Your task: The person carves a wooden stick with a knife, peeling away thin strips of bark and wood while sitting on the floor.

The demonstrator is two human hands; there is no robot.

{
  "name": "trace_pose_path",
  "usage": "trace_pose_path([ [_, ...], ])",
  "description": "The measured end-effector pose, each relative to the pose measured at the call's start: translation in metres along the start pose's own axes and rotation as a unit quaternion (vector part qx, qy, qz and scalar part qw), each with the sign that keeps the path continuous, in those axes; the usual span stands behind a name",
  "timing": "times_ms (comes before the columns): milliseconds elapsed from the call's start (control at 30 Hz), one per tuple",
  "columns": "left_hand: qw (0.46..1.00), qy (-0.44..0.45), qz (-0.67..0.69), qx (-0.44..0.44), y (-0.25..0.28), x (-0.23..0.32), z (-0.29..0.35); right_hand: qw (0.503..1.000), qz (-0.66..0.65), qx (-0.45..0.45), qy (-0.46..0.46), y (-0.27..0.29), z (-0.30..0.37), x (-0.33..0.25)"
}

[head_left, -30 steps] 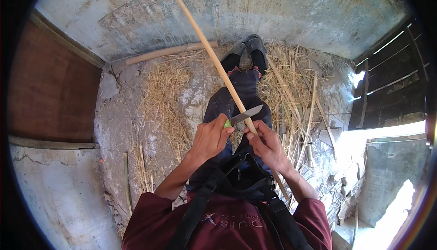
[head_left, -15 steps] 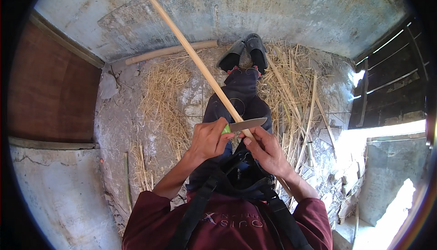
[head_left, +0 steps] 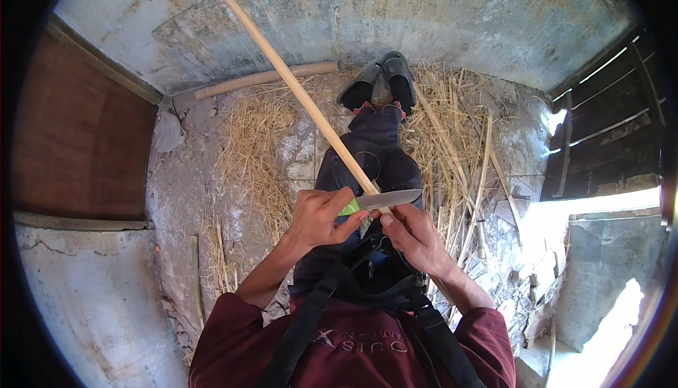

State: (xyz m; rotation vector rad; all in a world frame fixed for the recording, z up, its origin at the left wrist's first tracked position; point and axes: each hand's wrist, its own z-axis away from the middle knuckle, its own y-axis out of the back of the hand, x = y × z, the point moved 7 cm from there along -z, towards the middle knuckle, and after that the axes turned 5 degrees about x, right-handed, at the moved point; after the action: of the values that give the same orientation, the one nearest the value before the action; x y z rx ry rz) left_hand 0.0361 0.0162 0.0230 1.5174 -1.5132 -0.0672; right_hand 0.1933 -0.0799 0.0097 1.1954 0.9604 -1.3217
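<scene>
My left hand (head_left: 319, 218) is closed around the green handle of a knife (head_left: 390, 199), whose blade points right. The blade lies across the near part of a long pale strip (head_left: 302, 98) of wood or bamboo. From my lap, the strip slants up to the far left, its far end in front of the wall. My right hand (head_left: 415, 241) pinches the near end of the strip, just below the blade. Its fingers partly hide that end. Both hands are close together over my dark trousers (head_left: 381, 134).
Straw (head_left: 256, 141) covers the floor on both sides of my legs. Long thin slats (head_left: 487, 155) lie at the right. A thick pole (head_left: 268, 81) rests along the foot of the far wall (head_left: 438, 14). A brown panel (head_left: 85, 127) stands left, dark boards (head_left: 607, 120) right.
The knife has shifted slightly down and to the right against the strip, with my left hand. The strip's far end has swung a little to the left. My right hand stays nearly in place.
</scene>
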Motion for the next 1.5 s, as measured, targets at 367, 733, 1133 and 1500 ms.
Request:
trace_pose_path([
  [367,1.000,-0.009,-0.017,0.022,0.007,0.005,-0.004,1.000,0.002,-0.010,0.000,0.000,0.002,0.003],
  [733,0.999,0.040,-0.006,0.017,0.006,0.004,-0.007,1.000,-0.010,-0.014,-0.002,0.000,0.003,0.002],
  [1133,0.997,0.065,0.015,0.027,0.006,0.009,-0.016,1.000,-0.011,0.004,-0.009,0.002,0.001,0.008],
  [1500,0.998,0.054,-0.022,0.021,0.005,0.012,-0.022,0.999,-0.020,0.025,-0.010,0.006,0.004,0.003],
])
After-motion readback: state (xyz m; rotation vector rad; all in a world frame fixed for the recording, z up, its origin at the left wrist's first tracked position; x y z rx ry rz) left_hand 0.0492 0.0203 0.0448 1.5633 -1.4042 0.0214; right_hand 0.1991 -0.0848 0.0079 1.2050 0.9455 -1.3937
